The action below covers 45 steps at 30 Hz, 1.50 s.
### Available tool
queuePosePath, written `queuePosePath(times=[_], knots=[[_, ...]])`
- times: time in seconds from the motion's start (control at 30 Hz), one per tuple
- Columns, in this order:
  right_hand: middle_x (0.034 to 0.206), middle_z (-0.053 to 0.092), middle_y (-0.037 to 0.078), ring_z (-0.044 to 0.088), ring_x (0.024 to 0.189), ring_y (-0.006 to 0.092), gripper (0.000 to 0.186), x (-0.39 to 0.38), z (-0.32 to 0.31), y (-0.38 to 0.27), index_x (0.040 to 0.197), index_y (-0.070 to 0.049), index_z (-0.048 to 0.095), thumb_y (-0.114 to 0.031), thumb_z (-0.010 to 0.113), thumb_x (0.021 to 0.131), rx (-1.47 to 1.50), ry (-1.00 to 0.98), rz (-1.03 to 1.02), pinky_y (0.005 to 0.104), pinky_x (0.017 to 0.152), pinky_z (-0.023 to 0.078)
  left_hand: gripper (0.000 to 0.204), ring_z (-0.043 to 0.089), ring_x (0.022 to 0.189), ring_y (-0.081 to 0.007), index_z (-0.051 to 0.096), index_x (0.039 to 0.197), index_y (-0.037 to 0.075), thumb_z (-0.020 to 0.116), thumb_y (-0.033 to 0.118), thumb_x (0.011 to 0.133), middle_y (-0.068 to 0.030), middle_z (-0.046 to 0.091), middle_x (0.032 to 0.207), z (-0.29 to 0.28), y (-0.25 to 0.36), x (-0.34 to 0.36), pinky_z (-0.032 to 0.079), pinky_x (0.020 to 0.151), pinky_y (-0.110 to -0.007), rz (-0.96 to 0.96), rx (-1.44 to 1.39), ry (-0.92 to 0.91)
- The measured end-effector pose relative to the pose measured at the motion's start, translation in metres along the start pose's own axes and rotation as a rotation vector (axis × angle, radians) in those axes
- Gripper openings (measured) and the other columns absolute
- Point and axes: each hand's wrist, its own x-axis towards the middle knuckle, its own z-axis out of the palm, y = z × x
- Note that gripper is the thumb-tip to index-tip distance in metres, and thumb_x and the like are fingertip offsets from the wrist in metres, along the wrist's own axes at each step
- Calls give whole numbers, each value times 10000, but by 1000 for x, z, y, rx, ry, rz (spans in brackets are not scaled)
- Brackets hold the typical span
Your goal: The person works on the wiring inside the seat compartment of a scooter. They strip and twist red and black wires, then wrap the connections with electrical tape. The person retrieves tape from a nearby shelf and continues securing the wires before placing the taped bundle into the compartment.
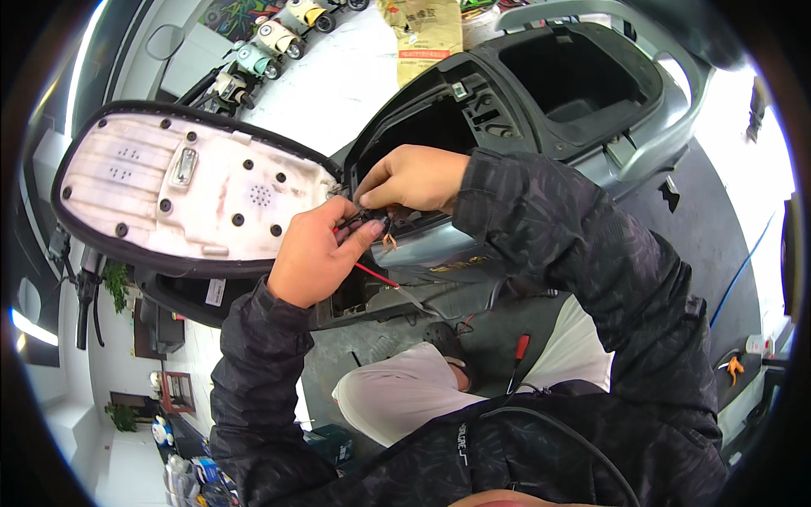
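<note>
A grey scooter [642, 144] stands with its seat [186, 190] flipped up, pale underside showing, and its black storage tub [583, 72] exposed. Both hands meet at the front edge of the open compartment. My left hand [317, 253] pinches a black connector [372, 224] with a red wire [376, 275] trailing down from it. My right hand [410, 179] closes over the same bundle of black wires from above. A bare orange wire end [389, 242] hangs just below the fingers.
A red-handled screwdriver [519, 351] lies on the dark floor between my pale trouser legs [405, 393]. Several parked scooters [262, 51] line up at the top left beside a tan sack [427, 34]. A blue hose [743, 270] runs along the right side.
</note>
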Motion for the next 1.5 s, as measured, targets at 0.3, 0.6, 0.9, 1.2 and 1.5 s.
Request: queuePosePath(times=[0.3,0.6,0.9,1.2,1.5], knots=[[951,780,126,696,657,140,333,3,-1,8,1171,47,764,-195,771,943,61,78,-63,302,582,568,205,601,550,-327,690,918,-21,762,164,967,-177,639,687,15,2,-5,474,543,-391,207,154,122],[823,708,68,631,629,109,303,8,2,15,1263,-9,698,-107,745,980,223,238,-296,266,533,479,244,491,544,-189,698,972,-48,687,184,1047,-121,572,620,6,-23,4,433,549,-346,115,-45,41],[917,699,57,652,783,107,298,-19,7,-8,1300,-6,662,-60,690,1008,96,174,-423,295,731,573,297,410,703,-46,693,972,-43,642,223,1093,73,541,750,-7,-35,6,348,615,-254,-186,-429,-124],[827,627,-5,588,776,82,343,-27,10,-10,1250,13,681,-135,759,951,-63,167,-582,265,761,495,222,360,561,-13,684,932,51,630,200,1087,90,504,702,-16,-36,11,259,509,-216,-374,-905,-215],[878,743,55,675,781,104,372,-20,10,-6,1289,21,707,-275,682,1065,-28,-3,-331,295,767,549,399,288,510,-32,583,784,118,599,373,1091,101,387,625,-11,-52,8,224,476,-237,-435,-888,-215]])
